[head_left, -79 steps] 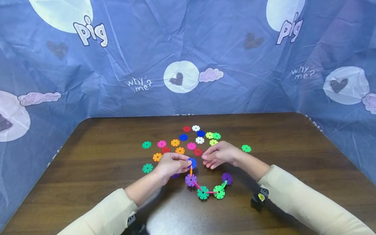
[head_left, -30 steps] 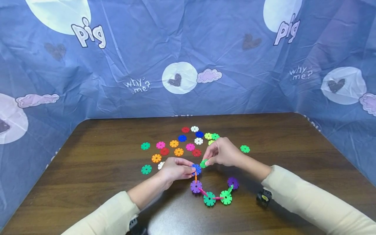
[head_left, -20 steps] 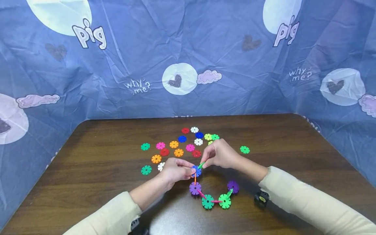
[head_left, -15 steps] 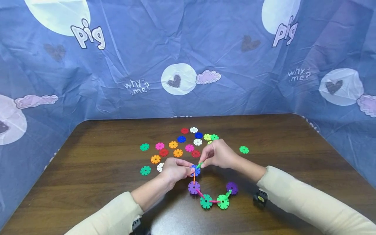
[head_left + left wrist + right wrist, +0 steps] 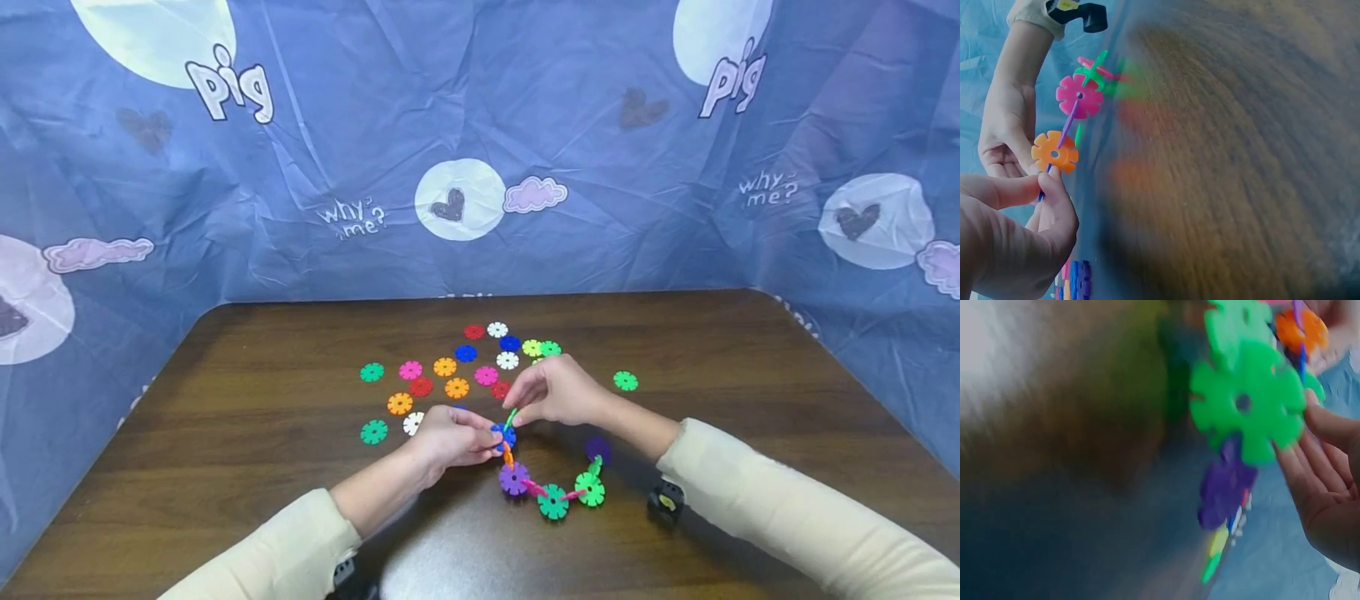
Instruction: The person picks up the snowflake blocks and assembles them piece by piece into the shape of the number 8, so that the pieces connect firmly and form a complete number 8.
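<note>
One notched-disc chain [image 5: 552, 502] curves over the wooden tabletop [image 5: 262, 400].
Left hand [image 5: 453, 437] reaches inward, pinching the chain's blue disc [image 5: 505, 439]; right hand [image 5: 562, 392] arches over the edge-on green disc [image 5: 511, 419] there; whether those fingers pinch it is unclear.

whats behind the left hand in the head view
Part of a white disc and a blue sliver show past the left hand; the rest behind it is covered.
</note>
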{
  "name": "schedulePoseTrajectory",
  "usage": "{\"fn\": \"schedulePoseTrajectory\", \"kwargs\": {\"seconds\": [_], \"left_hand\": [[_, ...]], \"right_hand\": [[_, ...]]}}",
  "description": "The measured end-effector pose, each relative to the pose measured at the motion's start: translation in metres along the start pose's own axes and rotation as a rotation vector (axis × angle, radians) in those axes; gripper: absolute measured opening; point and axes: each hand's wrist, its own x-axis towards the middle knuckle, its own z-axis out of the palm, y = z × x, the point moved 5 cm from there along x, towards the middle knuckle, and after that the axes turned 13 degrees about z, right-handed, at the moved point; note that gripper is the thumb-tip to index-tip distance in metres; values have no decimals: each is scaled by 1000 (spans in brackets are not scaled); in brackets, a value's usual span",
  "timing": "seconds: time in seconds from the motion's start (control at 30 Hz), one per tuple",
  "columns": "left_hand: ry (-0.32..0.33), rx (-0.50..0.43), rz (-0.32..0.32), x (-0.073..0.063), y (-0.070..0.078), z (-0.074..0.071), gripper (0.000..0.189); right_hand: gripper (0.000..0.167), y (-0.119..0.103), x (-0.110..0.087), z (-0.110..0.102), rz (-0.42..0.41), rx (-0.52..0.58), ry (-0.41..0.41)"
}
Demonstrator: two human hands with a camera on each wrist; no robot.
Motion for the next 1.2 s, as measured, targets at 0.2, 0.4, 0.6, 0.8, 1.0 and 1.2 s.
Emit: {"fn": "schedulePoseTrajectory", "kwargs": {"seconds": [0.2,0.4,0.6,0.8,1.0,1.2], "left_hand": [[-16,17,6,-1,-2,-2,17],[-17,21,1,-2,-2,-7,17],[-33,32,12,-2,-2,-7,18],[-33,41,13,-1,-1,-8,17],[-25,25,15,2,1,-5,18],[-22,31,11,3,1,-2,18]], "right_hand": [[20,16,13,-34,89,-77,149],[23,37,32,-59,191,-174,214],[24,46,44,-52,169,-318,159],[23,43,47,-41,86,-517,151],[25,44,43,-42,178,-452,74],[21,51,33,-41,306,-151,2]]}}
